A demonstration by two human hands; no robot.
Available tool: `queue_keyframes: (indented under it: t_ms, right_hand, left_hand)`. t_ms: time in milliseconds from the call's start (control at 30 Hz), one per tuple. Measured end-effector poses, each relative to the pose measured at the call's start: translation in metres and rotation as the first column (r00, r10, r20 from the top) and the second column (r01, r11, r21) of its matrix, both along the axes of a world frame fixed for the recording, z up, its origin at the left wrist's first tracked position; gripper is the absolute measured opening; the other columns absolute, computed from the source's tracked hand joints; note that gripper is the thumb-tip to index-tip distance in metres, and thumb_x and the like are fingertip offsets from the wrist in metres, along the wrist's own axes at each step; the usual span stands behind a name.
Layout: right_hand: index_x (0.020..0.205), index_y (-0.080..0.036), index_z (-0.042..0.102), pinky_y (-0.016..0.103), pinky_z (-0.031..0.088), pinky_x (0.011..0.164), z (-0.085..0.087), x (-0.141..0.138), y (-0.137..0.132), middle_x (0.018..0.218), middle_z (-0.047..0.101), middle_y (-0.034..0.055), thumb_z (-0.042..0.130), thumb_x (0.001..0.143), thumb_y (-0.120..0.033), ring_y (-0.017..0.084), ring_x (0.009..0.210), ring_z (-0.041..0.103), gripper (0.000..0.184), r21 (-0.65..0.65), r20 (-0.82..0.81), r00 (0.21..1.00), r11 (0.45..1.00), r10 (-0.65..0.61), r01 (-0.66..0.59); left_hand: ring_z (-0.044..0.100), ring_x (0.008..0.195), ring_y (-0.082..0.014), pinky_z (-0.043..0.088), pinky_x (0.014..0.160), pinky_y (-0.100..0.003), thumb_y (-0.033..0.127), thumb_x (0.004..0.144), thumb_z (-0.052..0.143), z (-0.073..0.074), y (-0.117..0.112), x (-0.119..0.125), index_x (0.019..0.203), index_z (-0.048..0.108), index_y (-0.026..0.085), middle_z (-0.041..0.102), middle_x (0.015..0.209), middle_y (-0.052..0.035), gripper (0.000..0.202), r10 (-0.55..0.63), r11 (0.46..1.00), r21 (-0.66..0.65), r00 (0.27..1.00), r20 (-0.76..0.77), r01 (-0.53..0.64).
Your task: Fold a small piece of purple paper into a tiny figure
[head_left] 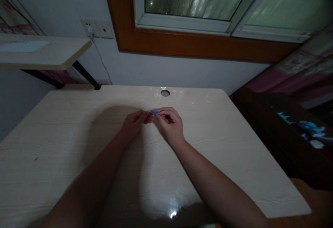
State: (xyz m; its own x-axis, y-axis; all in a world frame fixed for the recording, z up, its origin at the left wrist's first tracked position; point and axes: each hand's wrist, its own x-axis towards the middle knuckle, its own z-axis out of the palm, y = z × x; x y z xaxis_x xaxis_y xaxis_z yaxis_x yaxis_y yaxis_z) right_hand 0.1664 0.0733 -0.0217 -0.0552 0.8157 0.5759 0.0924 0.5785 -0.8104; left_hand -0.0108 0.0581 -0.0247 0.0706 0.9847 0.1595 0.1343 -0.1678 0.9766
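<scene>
Pinching the small purple object (155, 111) at the far middle of the desk (221, 145), fingers of my left hand (134, 121) and right hand (173, 124) closed on it, I'd best keep pressure light, even.

I'm standing in what looks like a room at home: a patterned pink curtain (309, 61) hangs at the frame's right, a wood-trimmed sliding window (187, 20) at the top, and a pale desk (221, 145) below with a raised shelf (62, 51) upper left.
</scene>
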Motion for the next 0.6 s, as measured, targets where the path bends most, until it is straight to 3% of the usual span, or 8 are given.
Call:
queue_keyframes:
  t_ms: [100, 233, 367, 600]
  right_hand:
    - [0.090, -0.024, 0.071, 0.031, 0.054, 0.069, 0.0016, -0.0003, -0.0026, 0.098, 0.069, 0.0051, 0.071, 0.086, -0.020, 0.016, 0.082, 0.065, 0.006, 0.087, 0.087, 0.996, 0.995, 0.036, -0.043]
    - [0.093, -0.025, 0.071, 0.033, 0.057, 0.075, 0.0023, -0.0006, -0.0049, 0.103, 0.071, 0.0059, 0.070, 0.087, -0.019, 0.018, 0.092, 0.067, 0.009, 0.161, 0.174, 0.979, 0.977, 0.107, -0.136]
    - [0.095, -0.026, 0.071, 0.032, 0.058, 0.073, 0.0018, -0.0008, -0.0049, 0.108, 0.070, 0.0066, 0.069, 0.088, -0.021, 0.018, 0.093, 0.067, 0.009, 0.140, 0.191, 0.968, 0.972, 0.161, -0.190]
    - [0.101, -0.026, 0.073, 0.033, 0.057, 0.073, 0.0017, -0.0001, -0.0027, 0.108, 0.070, 0.0073, 0.069, 0.088, -0.024, 0.018, 0.088, 0.066, 0.014, 0.088, 0.194, 0.970, 0.982, 0.145, -0.165]
  left_hand:
    - [0.064, 0.073, -0.0160, 0.050, 0.073, -0.027, 0.048, 0.095, 0.052, 0.0022, -0.0008, -0.0012, 0.082, 0.071, 0.016, 0.071, 0.079, -0.0040, 0.039, 0.018, 1.000, 0.011, 0.999, -0.051, -0.018]
    - [0.062, 0.074, -0.0166, 0.048, 0.073, -0.027, 0.047, 0.094, 0.051, 0.0046, -0.0029, -0.0028, 0.080, 0.069, 0.017, 0.068, 0.075, -0.0022, 0.037, 0.036, 0.999, 0.014, 0.994, -0.102, -0.035]
    - [0.062, 0.081, -0.0180, 0.047, 0.077, -0.027, 0.044, 0.092, 0.054, 0.0058, -0.0042, -0.0039, 0.086, 0.069, 0.017, 0.069, 0.083, -0.0023, 0.031, 0.027, 1.000, 0.007, 0.996, -0.085, -0.027]
    - [0.061, 0.082, -0.0176, 0.047, 0.079, -0.028, 0.041, 0.086, 0.062, 0.0068, -0.0032, -0.0030, 0.089, 0.070, 0.017, 0.069, 0.085, -0.0029, 0.026, 0.018, 1.000, -0.008, 1.000, 0.025, -0.017]
